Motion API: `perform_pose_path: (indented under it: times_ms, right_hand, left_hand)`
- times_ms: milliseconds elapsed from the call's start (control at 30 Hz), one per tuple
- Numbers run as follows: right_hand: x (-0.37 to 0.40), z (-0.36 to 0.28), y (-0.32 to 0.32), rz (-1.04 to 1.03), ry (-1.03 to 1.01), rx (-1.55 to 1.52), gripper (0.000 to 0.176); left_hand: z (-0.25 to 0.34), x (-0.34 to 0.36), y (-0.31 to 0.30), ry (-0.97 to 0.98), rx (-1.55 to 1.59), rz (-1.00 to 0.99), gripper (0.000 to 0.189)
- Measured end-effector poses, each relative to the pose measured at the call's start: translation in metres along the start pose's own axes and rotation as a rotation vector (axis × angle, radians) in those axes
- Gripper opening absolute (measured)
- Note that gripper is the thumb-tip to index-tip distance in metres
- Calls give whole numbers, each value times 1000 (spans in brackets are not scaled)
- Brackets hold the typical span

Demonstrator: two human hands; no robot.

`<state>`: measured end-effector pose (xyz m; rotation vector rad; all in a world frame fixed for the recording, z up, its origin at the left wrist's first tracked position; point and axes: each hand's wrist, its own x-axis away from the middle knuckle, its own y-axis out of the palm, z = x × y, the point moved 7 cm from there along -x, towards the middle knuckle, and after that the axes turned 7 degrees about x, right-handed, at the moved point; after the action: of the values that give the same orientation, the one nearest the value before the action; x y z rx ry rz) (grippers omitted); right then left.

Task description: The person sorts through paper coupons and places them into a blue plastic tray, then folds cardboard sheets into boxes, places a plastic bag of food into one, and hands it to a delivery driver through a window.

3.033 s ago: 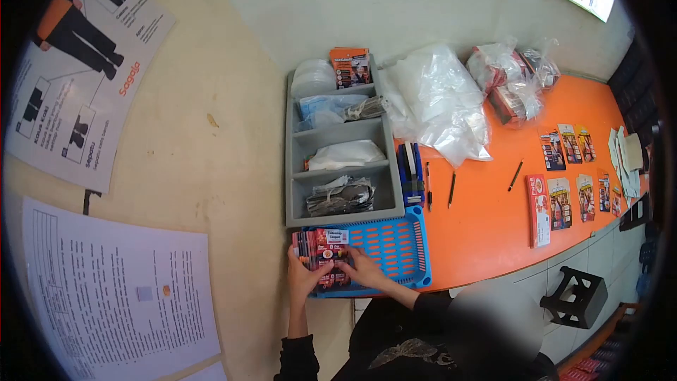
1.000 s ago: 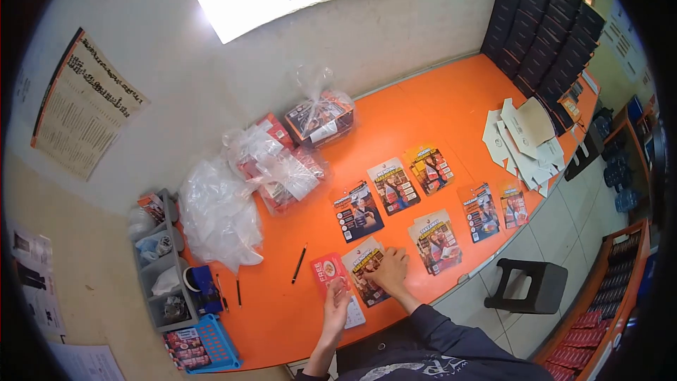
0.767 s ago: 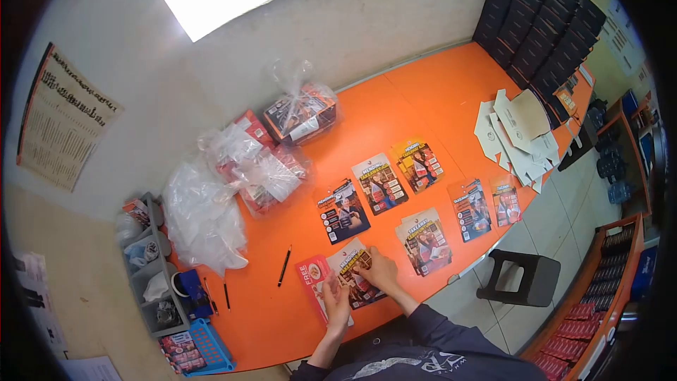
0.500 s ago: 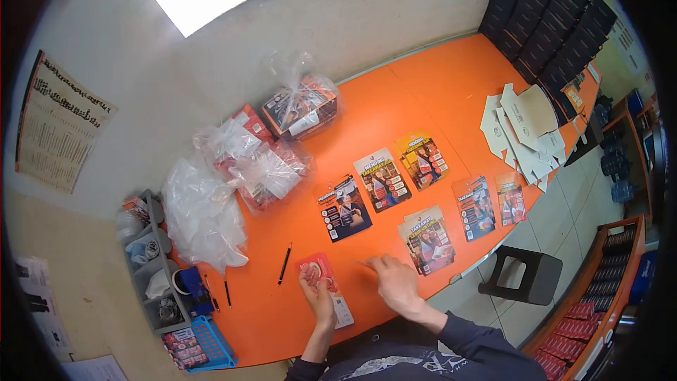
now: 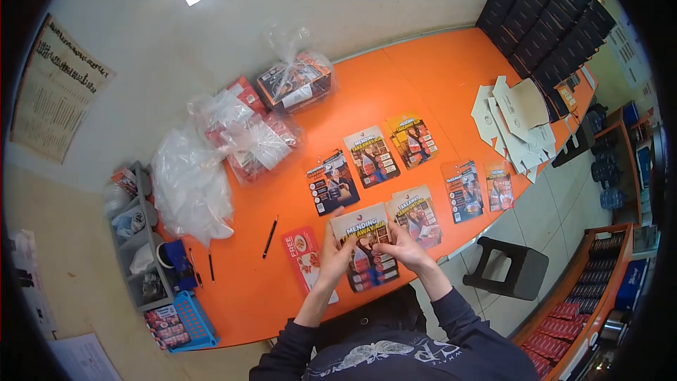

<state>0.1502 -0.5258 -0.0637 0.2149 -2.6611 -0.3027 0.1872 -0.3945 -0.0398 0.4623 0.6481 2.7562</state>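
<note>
Between my two hands I hold a beige flyer [image 5: 365, 243] headed "MENDING TAKEAWAY AJA", tilted up over the near edge of the table. My left hand [image 5: 334, 257] grips its left side, and my right hand [image 5: 410, 245] its right side, thumbs on the front. Left of my left hand lies a red "FREE" card [image 5: 302, 250], partly covered by that hand and arm. Just beyond my right hand is a beige "TAKEAWAY" flyer pile [image 5: 423, 215]. Further off lie a dark flyer [image 5: 333, 185], another beige flyer [image 5: 374, 155] and a yellow flyer [image 5: 412, 140].
Two more flyers, blue-grey [image 5: 462, 194] and orange [image 5: 500, 187], lie at right on the orange table [image 5: 395, 77]. Plastic-wrapped bundles [image 5: 264, 144], plastic bags [image 5: 190, 190], a black pencil [image 5: 270, 236] and a grey organizer [image 5: 144, 240] are at left. Flattened cardboard [image 5: 511, 123] and stacked black boxes [image 5: 546, 21] stand far right.
My hands were apart, the left over the red card and the right near the beige pile. Now they have come together on a beige flyer. The camera view has shifted slightly.
</note>
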Motion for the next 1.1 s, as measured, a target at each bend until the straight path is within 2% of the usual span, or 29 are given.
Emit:
perform_pose_path:
  times_ms: [33,133,167,267,367,467,567,600,667,700,733,767,867,900,967,1067,1100]
  right_hand:
    - [3,-9,2,47,-46,-11,44]
    - [8,-4,-4,151,-271,158,35]
    - [15,-14,-3,177,-395,315,28]
    - [8,28,-9,213,-465,401,28]
    - [7,51,-9,194,-400,317,22]
    - [17,50,-2,228,-383,335,18]
    - [19,29,-2,238,-451,356,21]
    - [23,29,0,235,-469,338,22]
    - [9,63,-15,237,-356,378,22]
    - [3,92,-23,231,-294,387,22]
    - [-5,107,-28,223,-235,395,23]
    - [-6,88,-20,135,-345,342,30]
    - [-16,32,-4,92,-276,489,32]
    - [-32,16,-10,177,-348,478,32]
    - [-73,4,-25,360,-387,320,33]
    - [-132,0,-35,438,-290,556,34]
    - [-143,-2,-33,464,-265,639,35]
  left_hand:
    - [10,0,7,73,-59,-6,59]
    - [14,20,7,413,-547,44,54]
    - [4,30,8,486,-414,-8,48]
    - [-34,43,-9,728,-364,19,37]
    - [-68,48,-32,584,-652,151,25]
    - [-75,47,-35,430,-582,126,20]
    - [-51,53,-18,650,-411,63,17]
    - [-60,54,-22,572,-473,94,18]
    - [-78,40,-32,445,-588,149,20]
    - [-94,37,-41,248,-638,142,22]
    - [-87,33,-41,250,-564,156,23]
    - [-76,34,-37,246,-491,172,24]
    - [-52,26,-57,301,-344,320,26]
    - [-42,17,-69,338,-301,386,27]
    - [-36,-10,-106,282,-219,430,27]
    - [-20,-53,-135,238,-299,461,28]
    - [-19,-68,-138,185,-216,426,28]
